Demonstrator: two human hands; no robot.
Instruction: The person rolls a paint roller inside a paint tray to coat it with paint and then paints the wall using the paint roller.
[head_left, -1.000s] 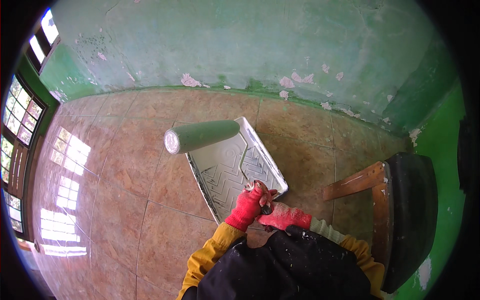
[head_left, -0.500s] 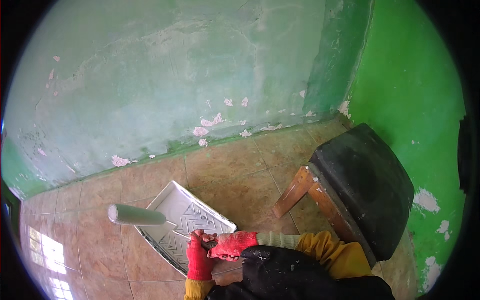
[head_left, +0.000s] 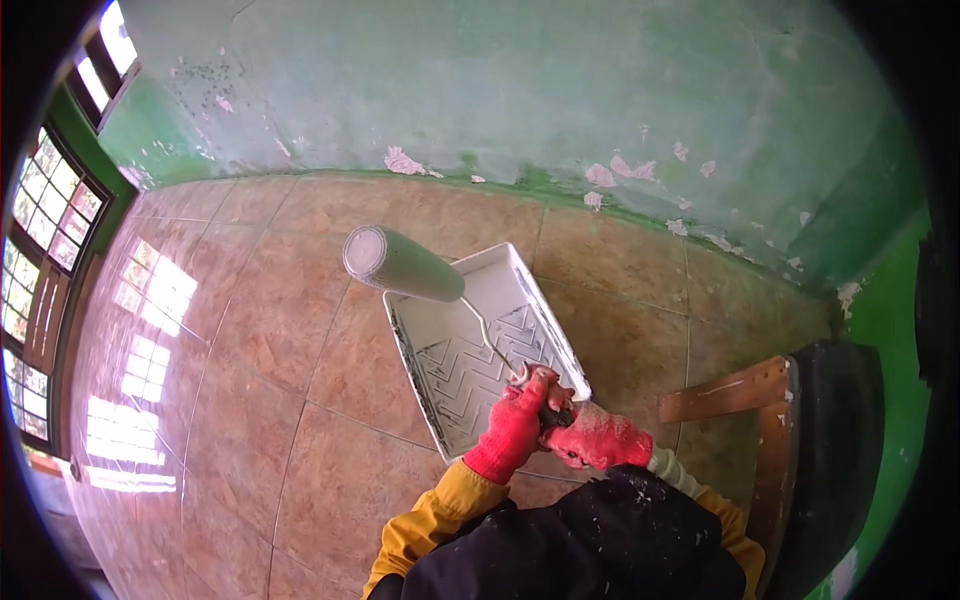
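Note:
A paint roller point(head_left: 410, 266) with a thick pale sleeve is raised above a paint tray point(head_left: 402, 350) on the floor. Its bent wire frame leads down to a dark handle. In a red glove, my left hand point(head_left: 512, 425) is closed round the handle near the wire. My right hand point(head_left: 602, 440), gloved in red too, grips the same handle just to the right, its fingers partly hidden. White paint coats the tray's deep far end, and zigzag ridges show on its sloping near part. Both hands are over the tray's near right end.
At right stands a wooden chair point(head_left: 728, 390) with a dark padded part, close to the bright green wall point(head_left: 905, 310). A faded green wall point(head_left: 500, 90) with pale patches runs along the back. Barred windows point(head_left: 52, 195) are at left, reflected on the tiled floor point(head_left: 240, 400).
My view has swung left, so the windows now show and the chair sits farther right. The roller now points more away from me, its sleeve over the tray's far left edge. Both hands keep their hold.

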